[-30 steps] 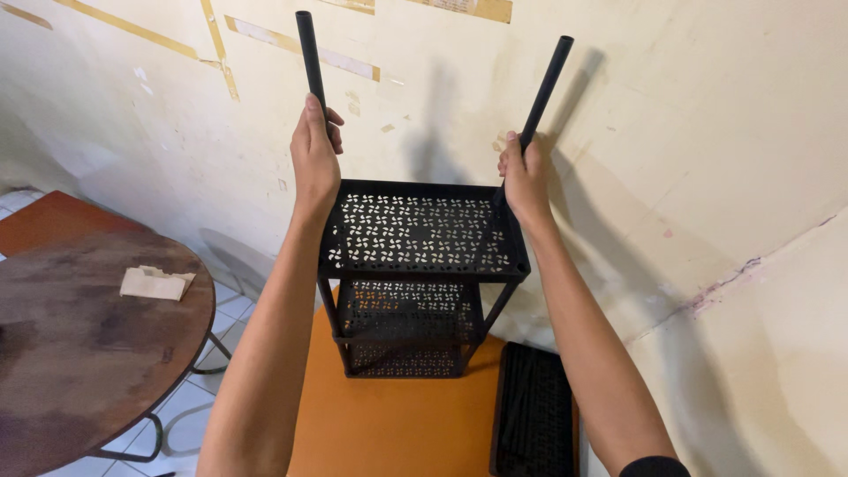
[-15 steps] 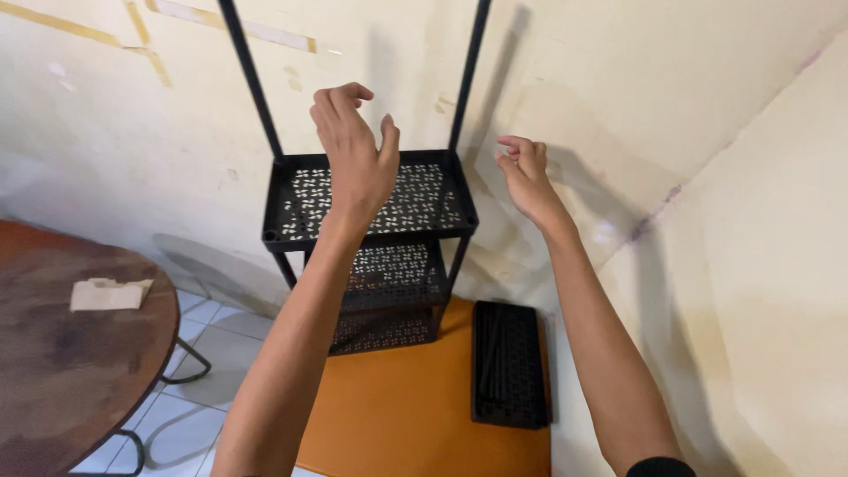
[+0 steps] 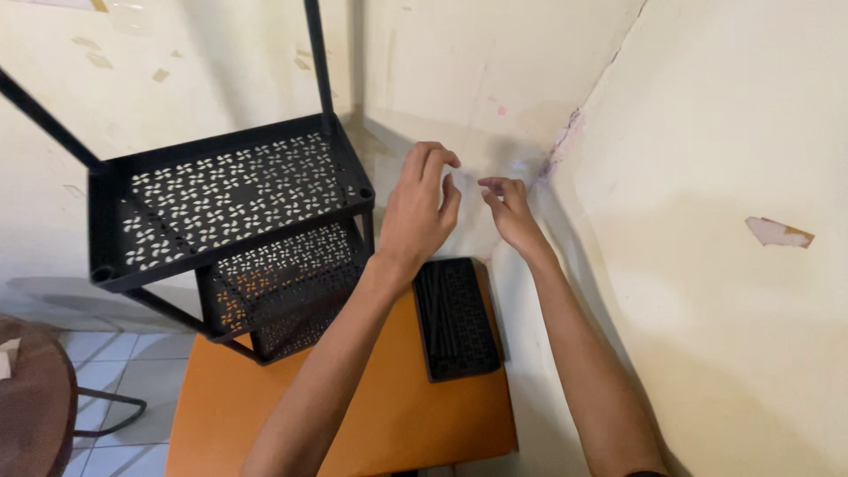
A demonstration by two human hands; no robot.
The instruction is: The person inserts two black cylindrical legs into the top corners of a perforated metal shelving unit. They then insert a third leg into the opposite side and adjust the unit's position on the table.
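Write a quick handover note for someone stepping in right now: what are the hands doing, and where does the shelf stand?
Left hand: empty, fingers loosely curled, in the air beside the rack's right edge, touching nothing.
Right hand: empty, fingers open, near the wall corner.
Black perforated rack: stands on the orange table, two tiers assembled, two bare poles rising from the upper tier.
Spare black tray: lies flat on the table, right of the rack, with what look like loose rods in it.
Done: lower tiers joined. Left: spare tray not mounted.

A round brown table [image 3: 31,406] stood at the lower left over pale floor tiles [image 3: 132,375]. Cream walls [image 3: 707,132] met in a corner, one bearing a patch of peeled paint [image 3: 779,231].
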